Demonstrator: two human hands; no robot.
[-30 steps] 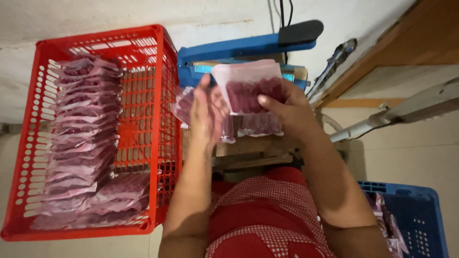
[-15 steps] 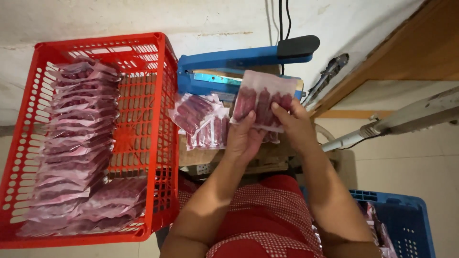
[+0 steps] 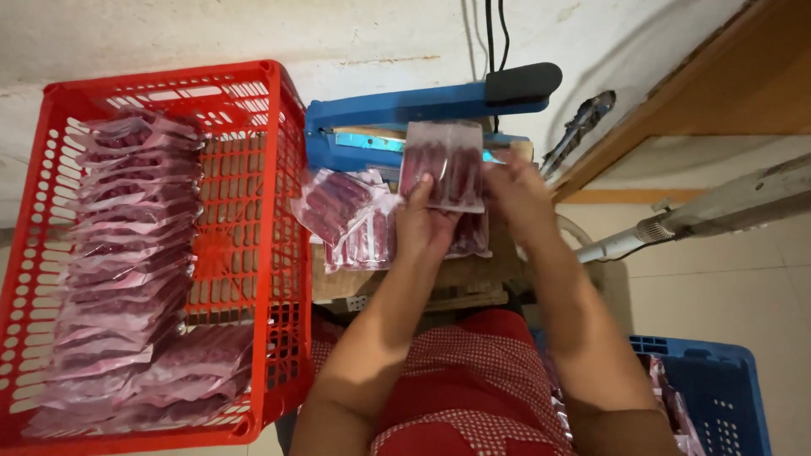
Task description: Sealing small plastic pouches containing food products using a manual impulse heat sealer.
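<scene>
My left hand [image 3: 425,221] and my right hand [image 3: 517,192] together hold a clear plastic pouch of dark red sausages [image 3: 443,165] upright, its top edge close to the jaw of a blue impulse sealer [image 3: 397,127]. The left thumb presses on the pouch's front; the right hand grips its right edge. Under the hands, a few more filled pouches [image 3: 346,215] lie on a small wooden stand [image 3: 405,283] in front of the sealer.
A red plastic crate [image 3: 253,245] on the left holds several stacked sealed pouches [image 3: 127,253]. A blue crate [image 3: 726,388] with more pouches sits at the lower right. Metal tongs [image 3: 583,127] lean by a wooden door frame; a grey bar [image 3: 718,207] juts in from the right.
The pouch has been turned upright and moved left toward the sealer jaw. My left hand shifted from under it to its lower front.
</scene>
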